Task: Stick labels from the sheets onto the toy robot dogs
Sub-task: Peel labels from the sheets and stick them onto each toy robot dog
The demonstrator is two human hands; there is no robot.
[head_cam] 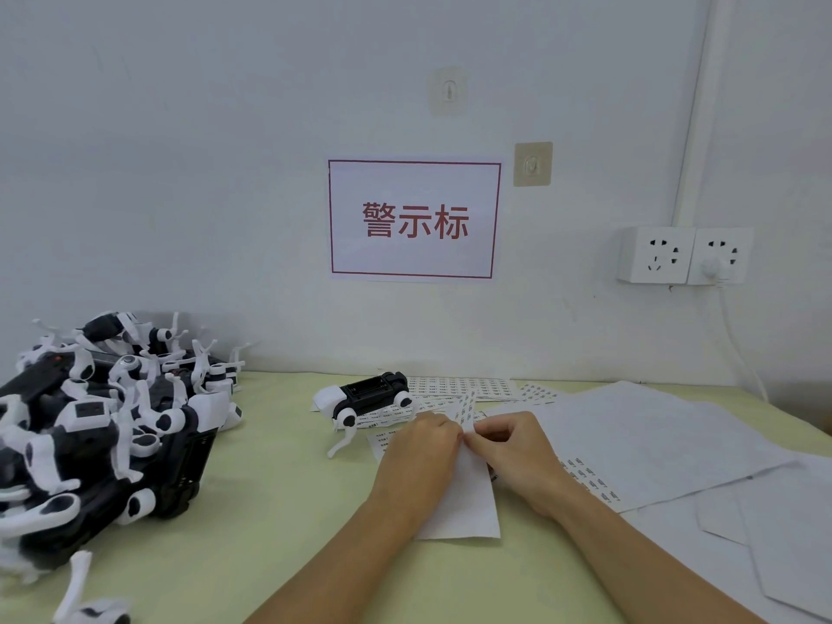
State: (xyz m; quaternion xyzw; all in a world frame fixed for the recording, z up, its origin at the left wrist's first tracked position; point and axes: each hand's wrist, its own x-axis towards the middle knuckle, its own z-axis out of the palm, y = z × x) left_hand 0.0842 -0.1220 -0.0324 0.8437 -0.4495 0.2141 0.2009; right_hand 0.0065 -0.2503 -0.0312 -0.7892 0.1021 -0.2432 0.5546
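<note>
Label sheet [468, 488] sits right between both hands, toy robot dog [367, 398] just beyond the left hand [416, 452]. Left hand and right hand [513, 452] both pinch the sheet's top edge, knuckles up.

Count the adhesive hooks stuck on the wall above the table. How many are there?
2. One hook is high above the red-bordered sign; the other hook is beside the sign's upper right corner.

We see black-white toy robot dog [367, 396] belly-up near table's far edge; label sheets [463, 389] beside it; dog pile [103, 425] at left edge.
</note>
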